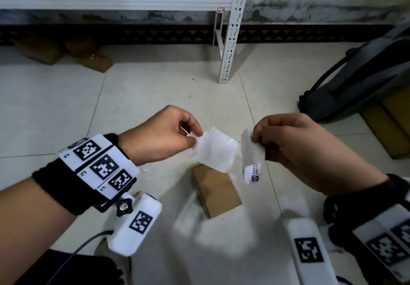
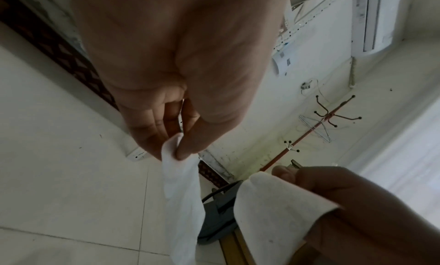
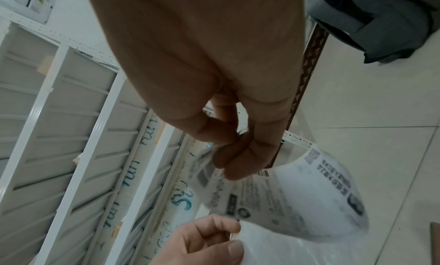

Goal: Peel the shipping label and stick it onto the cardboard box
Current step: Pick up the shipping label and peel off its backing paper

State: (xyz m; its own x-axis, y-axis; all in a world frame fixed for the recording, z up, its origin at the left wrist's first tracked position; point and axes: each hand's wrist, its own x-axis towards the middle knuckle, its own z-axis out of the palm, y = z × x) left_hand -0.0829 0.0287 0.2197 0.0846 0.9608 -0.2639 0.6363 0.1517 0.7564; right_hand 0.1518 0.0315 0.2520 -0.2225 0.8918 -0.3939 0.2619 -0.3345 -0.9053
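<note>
A small brown cardboard box (image 1: 216, 190) lies on the tiled floor below both hands. My left hand (image 1: 195, 133) pinches a blank white backing sheet (image 1: 214, 149) by its corner; the same sheet (image 2: 183, 197) hangs from my thumb and finger in the left wrist view. My right hand (image 1: 255, 137) pinches the peeled shipping label (image 1: 251, 156), which curls and shows print at its lower end. The label's printed face (image 3: 297, 193) shows in the right wrist view. The two sheets hang apart with a gap between them, above the box.
A white metal shelf post (image 1: 230, 41) stands on the floor ahead. A grey backpack (image 1: 359, 78) leans at the right, over yellow-brown cartons (image 1: 390, 127). Brown parcels (image 1: 66, 52) lie under the shelf at the left.
</note>
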